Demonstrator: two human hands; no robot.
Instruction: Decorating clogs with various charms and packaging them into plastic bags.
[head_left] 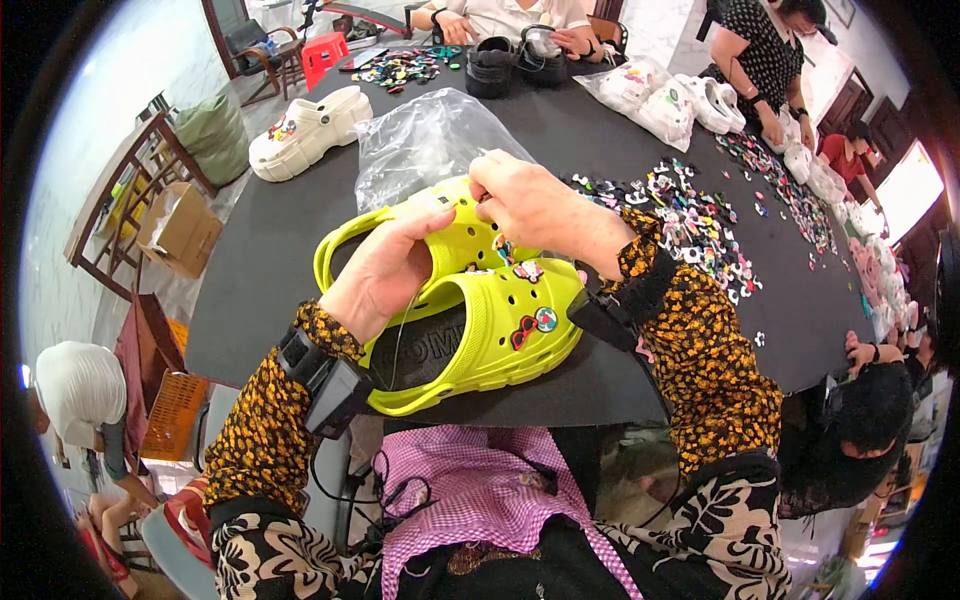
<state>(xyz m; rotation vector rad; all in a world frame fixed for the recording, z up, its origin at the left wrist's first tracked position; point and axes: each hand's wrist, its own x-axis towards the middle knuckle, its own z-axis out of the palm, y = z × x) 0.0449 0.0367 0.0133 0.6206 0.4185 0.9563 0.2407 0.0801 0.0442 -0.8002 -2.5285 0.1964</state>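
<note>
Two lime-green clogs lie side by side in front of me on the dark table. The near clog (485, 325) carries several colourful shoe charms (545, 319) on its perforated upper, and nothing touches it from above. My left hand (380, 270) grips the far clog (455, 250), its thumb along the upper and its other fingers partly hidden in the opening. Over the same clog's toe, my right hand (550, 210) is closed in a pinch. What it pinches, if anything, is hidden behind the fingers. A few charms show on the far clog's side below that hand.
A clear plastic bag (425, 140) lies just beyond the clogs, beside a white clog (310, 132) with charms. Loose charms (700, 225) are scattered to the right. Bagged white clogs (650, 100) and black shoes (490, 68) stand farther back. Other people work around the table.
</note>
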